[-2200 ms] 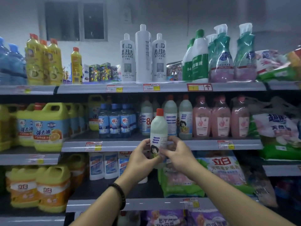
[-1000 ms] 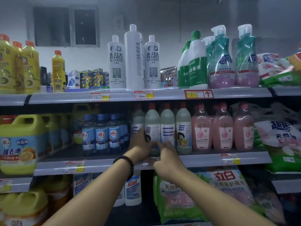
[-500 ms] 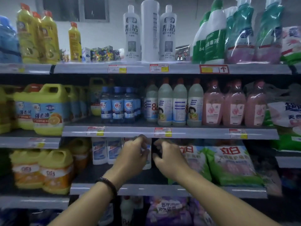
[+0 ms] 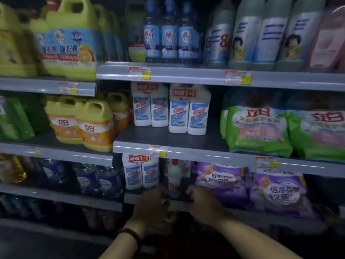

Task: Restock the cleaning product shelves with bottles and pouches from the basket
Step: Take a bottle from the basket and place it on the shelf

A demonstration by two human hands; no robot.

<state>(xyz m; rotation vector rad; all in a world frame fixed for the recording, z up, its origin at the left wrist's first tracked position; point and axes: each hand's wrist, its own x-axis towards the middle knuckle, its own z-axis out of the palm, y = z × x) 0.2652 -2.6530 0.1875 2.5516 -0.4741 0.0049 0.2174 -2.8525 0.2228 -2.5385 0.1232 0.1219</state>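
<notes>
My left hand (image 4: 151,208) and my right hand (image 4: 203,202) hang side by side in front of the lower shelf's edge (image 4: 242,214), fingers loosely curled, nothing in either. Just behind and between them a small white bottle with a red cap (image 4: 174,181) stands alone on that shelf, apart from both hands. At the top right, pale bottles with a cartoon-girl label (image 4: 240,36) stand in a row, their caps cut off by the frame. A dark reddish shape (image 4: 188,240) below my hands is too dim to identify.
White twin-pack bottles (image 4: 187,111) stand on the middle shelf, with more (image 4: 140,172) left of the small bottle. Purple pouches (image 4: 222,184) lie to its right and green pouches (image 4: 257,128) above them. Yellow jugs (image 4: 93,126) and blue bottles (image 4: 169,34) fill the left side.
Both hands set the white bottle into the row, let go and dropped, empty, past two shelves. My view tilted down and moved closer.
</notes>
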